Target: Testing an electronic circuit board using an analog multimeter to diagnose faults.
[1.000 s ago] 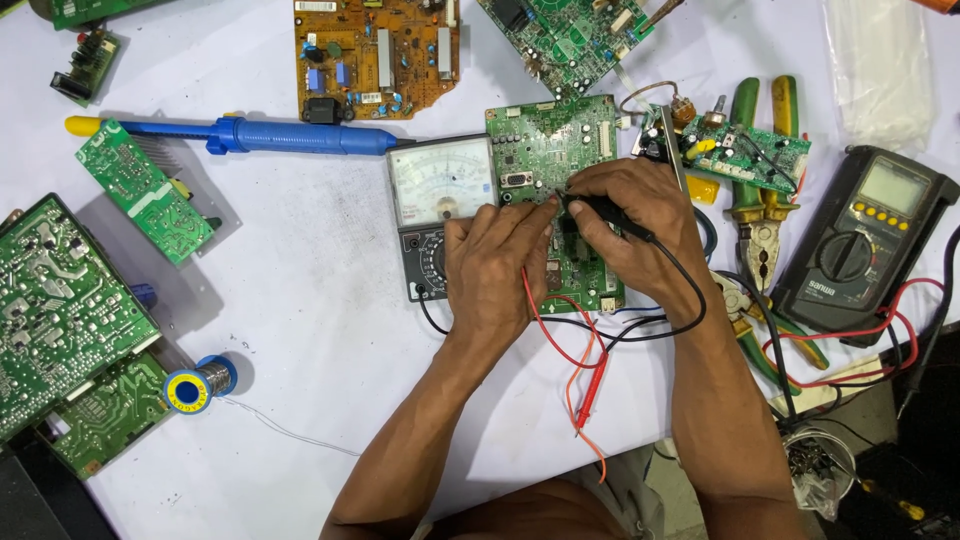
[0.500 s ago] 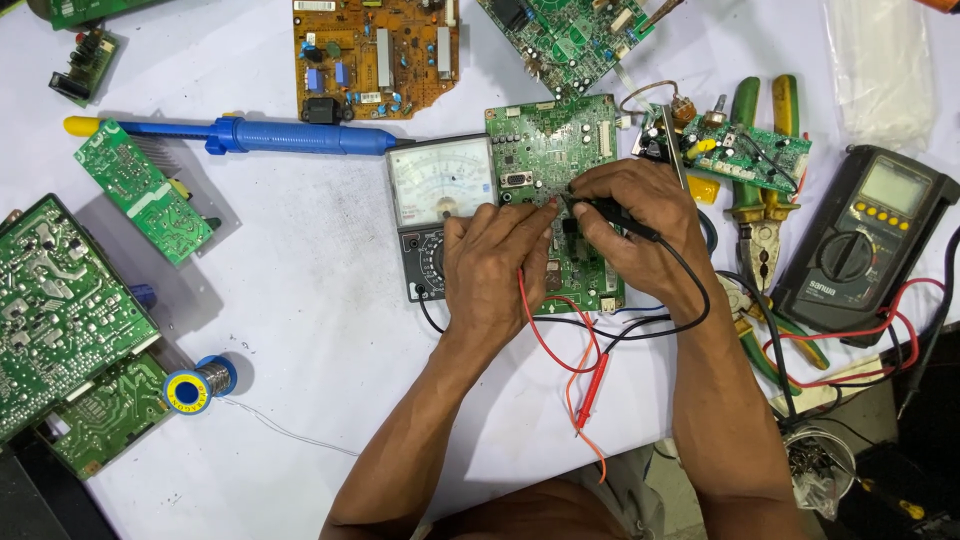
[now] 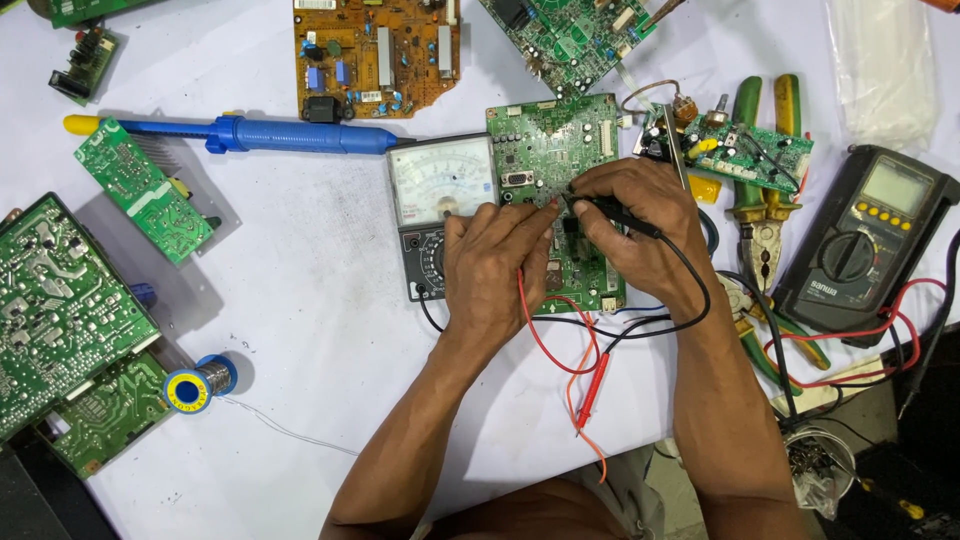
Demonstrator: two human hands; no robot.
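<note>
Two meters [image 3: 442, 215], two hands [image 3: 497, 265]

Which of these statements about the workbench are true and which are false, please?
1. The right hand holds a slim black test probe against the green circuit board. True.
2. The red test probe is held in the left hand. False: it lies loose on the white table, below the hands.
3. The blue desoldering pump with a yellow tip lies left of the analog needle meter. True.
4. The dark digital multimeter with a round dial lies at the far left. False: it lies at the right.
</note>
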